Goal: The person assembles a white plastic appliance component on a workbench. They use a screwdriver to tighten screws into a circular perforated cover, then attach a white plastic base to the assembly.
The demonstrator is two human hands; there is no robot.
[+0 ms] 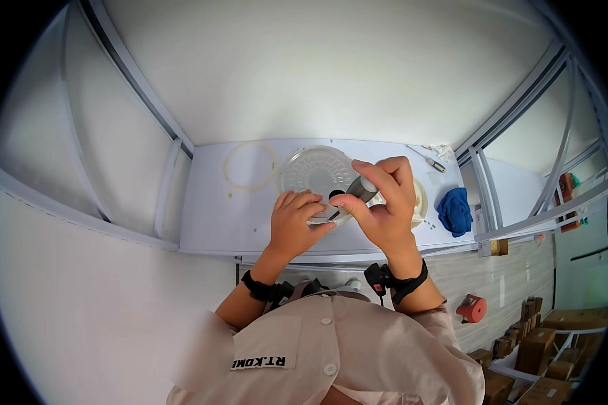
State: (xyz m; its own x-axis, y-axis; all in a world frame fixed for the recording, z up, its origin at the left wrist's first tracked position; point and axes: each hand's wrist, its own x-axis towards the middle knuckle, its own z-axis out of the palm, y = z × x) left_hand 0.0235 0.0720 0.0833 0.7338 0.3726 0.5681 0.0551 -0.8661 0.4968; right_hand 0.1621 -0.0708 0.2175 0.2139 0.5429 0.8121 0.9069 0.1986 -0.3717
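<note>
A round, pale, see-through disc (315,165) with a ring pattern of radial slots lies on the white table, like a fan grille. My left hand (297,219) presses on its near edge, fingers bent and thumb at the rim. My right hand (388,206) pinches a grey cylindrical handle (363,190) between thumb and fingers, tilted above the disc's right side. A dark round part shows by the thumb tip; I cannot tell what the handle's lower end touches. Partly behind my right hand sits a cream round part (419,202).
On the white table (213,216) lie a thin yellowish ring (228,170), a screwdriver (434,163) with a grey-green handle, a crumpled blue cloth (454,212) and several tiny bits. Metal frame posts stand at both sides. A red stool (472,308) and cardboard boxes (538,349) occupy the floor at right.
</note>
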